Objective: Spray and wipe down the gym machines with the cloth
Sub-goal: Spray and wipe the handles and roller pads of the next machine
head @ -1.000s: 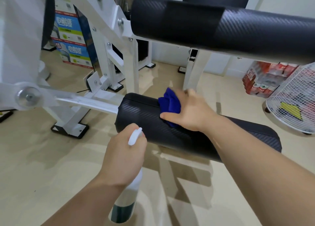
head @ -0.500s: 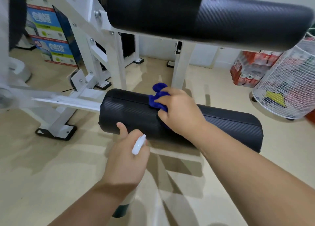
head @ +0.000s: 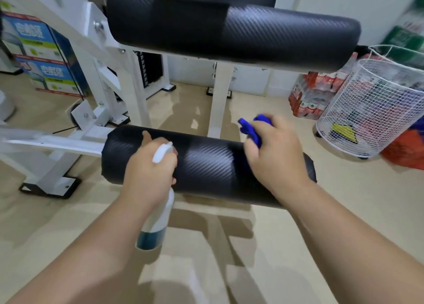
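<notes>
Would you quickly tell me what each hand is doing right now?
Left hand: grips the spray bottle.
Right hand: holds the blue cloth.

White wire basket (head: pixel 376 111), stacked boxes (head: pixel 43 69)

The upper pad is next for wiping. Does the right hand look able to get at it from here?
Probably yes. The right hand grips the blue cloth on the lower pad, and the upper pad sits above with open space between. The white post stands left of the hand.
</notes>
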